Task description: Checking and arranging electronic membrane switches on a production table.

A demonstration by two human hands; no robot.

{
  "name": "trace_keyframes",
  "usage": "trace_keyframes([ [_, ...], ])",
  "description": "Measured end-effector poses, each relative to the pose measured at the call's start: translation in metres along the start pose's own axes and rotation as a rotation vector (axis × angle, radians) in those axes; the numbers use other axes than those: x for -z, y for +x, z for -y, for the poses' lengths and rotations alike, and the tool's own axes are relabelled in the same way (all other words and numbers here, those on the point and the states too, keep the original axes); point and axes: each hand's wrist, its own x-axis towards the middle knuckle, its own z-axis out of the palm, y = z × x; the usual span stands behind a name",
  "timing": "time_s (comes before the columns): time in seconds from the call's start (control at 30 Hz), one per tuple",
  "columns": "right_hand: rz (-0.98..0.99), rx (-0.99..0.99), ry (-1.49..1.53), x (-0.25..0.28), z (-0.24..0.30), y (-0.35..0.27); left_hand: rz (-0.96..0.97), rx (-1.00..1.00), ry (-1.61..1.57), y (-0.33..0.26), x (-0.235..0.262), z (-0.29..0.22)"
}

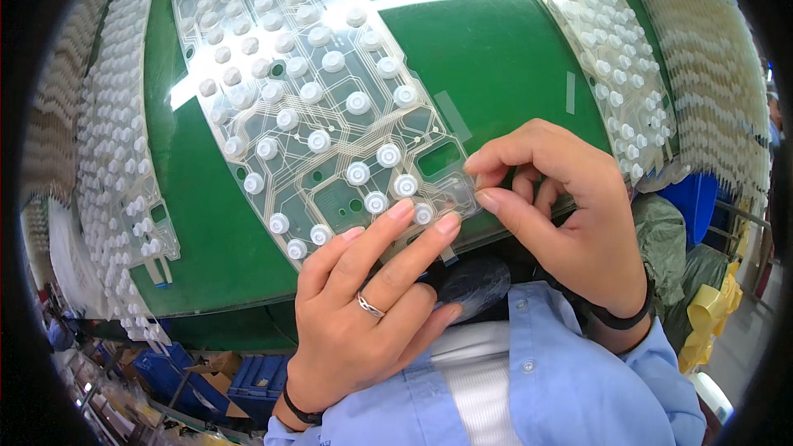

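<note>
The clear bumpy sheet (pixel 307 116) lies on the green table (pixel 487 58), its long way running away and leaning left; the left hand (pixel 359 322), fingers spread, touches its near end; the right hand (pixel 578 206), thumb and finger close, sits at its near right corner, but I cannot tell if it pinches anything.

- Hands: 2, left hand (pixel 368 314) and right hand (pixel 570 206)
- Ring (pixel 370 306): 1
- Black wristbands (pixel 299 411): 2
- Middle circuit sheet (pixel 289 161): 1; its white domes (pixel 358 103): dozens, too packed for an exact count
- Upper-right circuit sheet (pixel 652 99): 1
- Left-side circuit sheets (pixel 157 231): overlapping, count unclear
- Edge stacks (pixel 702 58): 2, frame left and right; layers uncountable
- Blue bins: 3, two lower left (pixel 256 388), one right (pixel 694 198)
- Shirt buttons (pixel 528 367): 2 visible
</note>
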Motion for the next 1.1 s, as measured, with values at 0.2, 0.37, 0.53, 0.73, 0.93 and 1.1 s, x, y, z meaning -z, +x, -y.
trace_keyframes([
  [0.2,-0.024,0.058,-0.062,-0.003,-0.001,-0.001,-0.001,0.001,-0.001,0.0,0.0,0.0],
  [0.37,-0.029,0.088,-0.09,-0.004,-0.003,-0.001,-0.005,0.004,0.005,-0.001,0.0,0.0],
  [0.53,-0.056,0.105,-0.127,-0.006,-0.003,-0.003,0.003,0.001,0.006,-0.001,0.0,0.0],
  [0.73,-0.125,0.383,-0.533,-0.003,-0.006,0.01,-0.013,0.022,-0.004,0.0,0.0,-0.002],
  [0.93,-0.244,0.289,-0.346,-0.006,-0.01,0.009,-0.097,-0.011,-0.115,0.001,0.005,0.003],
  [1.1,0.301,0.337,-0.182,0.01,0.02,-0.035,-0.23,0.128,-0.32,-0.005,0.015,-0.002],
])
